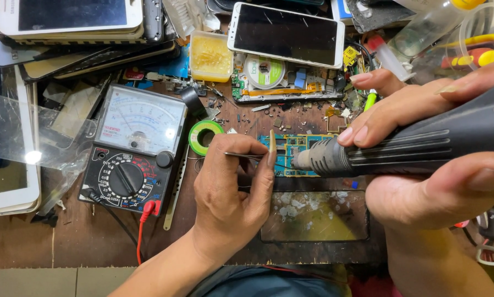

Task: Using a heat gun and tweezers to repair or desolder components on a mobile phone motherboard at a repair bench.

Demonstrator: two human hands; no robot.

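My right hand point(423, 159) grips a black hot-air gun handle point(423, 143). Its metal nozzle point(307, 159) points left at a blue-green circuit board point(291, 146) lying on the wooden bench. My left hand point(230, 192) pinches thin metal tweezers point(247, 156). Their tip reaches the board just beside the nozzle. The nozzle and my left thumb hide the spot where the tweezers meet the board.
An analog multimeter point(134, 148) with a red lead point(145, 220) sits at left, a green tape roll point(204, 135) beside it. Stacked phones point(76, 22), a white phone point(285, 34), a yellow tub point(210, 56) and an opened phone point(285, 82) crowd the back. A stained dark mat point(313, 217) lies in front.
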